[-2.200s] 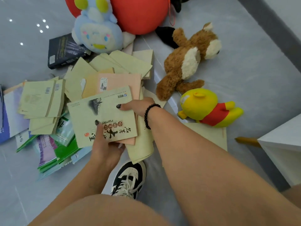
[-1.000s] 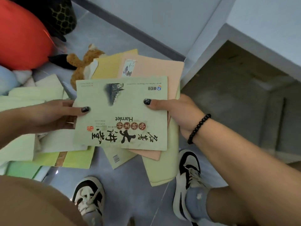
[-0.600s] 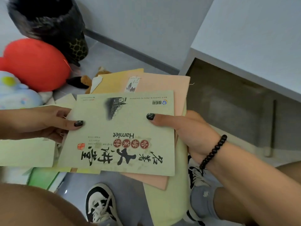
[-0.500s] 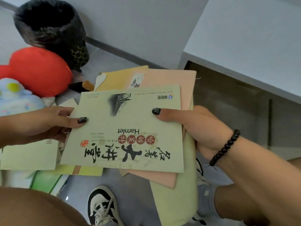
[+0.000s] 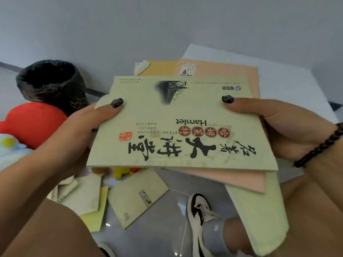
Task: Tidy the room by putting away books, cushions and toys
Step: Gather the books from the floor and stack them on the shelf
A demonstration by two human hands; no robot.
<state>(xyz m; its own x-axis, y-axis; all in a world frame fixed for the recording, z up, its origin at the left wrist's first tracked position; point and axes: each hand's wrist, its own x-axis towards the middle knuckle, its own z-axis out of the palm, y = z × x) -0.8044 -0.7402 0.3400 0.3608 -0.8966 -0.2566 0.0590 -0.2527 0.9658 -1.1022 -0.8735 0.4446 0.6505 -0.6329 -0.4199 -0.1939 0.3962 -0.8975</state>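
Flat matte books (image 5: 182,125) — both hands (image 5: 79,130) gripping

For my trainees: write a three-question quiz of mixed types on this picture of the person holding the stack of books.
1. True or false: both the left hand and the right hand grip the stack of books.
2. Multiple choice: which colour is the book directly under the Hamlet book? A) blue B) pink C) black
3. Fill in: the black bin stands on the floor behind the ___ cushion.

Key:
1. True; a thumb of each hand lies on the top cover.
2. B; the pink book shows above and below the Hamlet book.
3. Red.
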